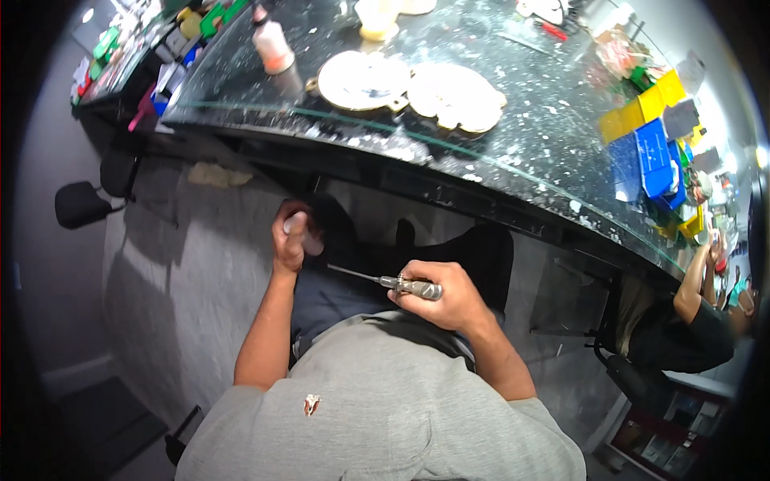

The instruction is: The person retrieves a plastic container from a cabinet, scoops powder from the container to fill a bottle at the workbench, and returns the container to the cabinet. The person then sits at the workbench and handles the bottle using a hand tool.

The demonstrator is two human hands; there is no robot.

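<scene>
In my right hand, the fingers wrap round the metal handle of a thin-shafted tool that looks like a screwdriver. Its straight shaft points left toward my left hand. The fingers of that hand are curled round a small pale pinkish piece, blurred and partly hidden by them. A gap separates the tool's tip from the piece. Both hands are held over my lap, below the near edge of the table.
On the black, white-spattered table lie two round brass-rimmed mould halves, beside a bottle with pinkish contents. Blue bins and yellow bins stand at right. Another person sits at far right; an office chair stands left.
</scene>
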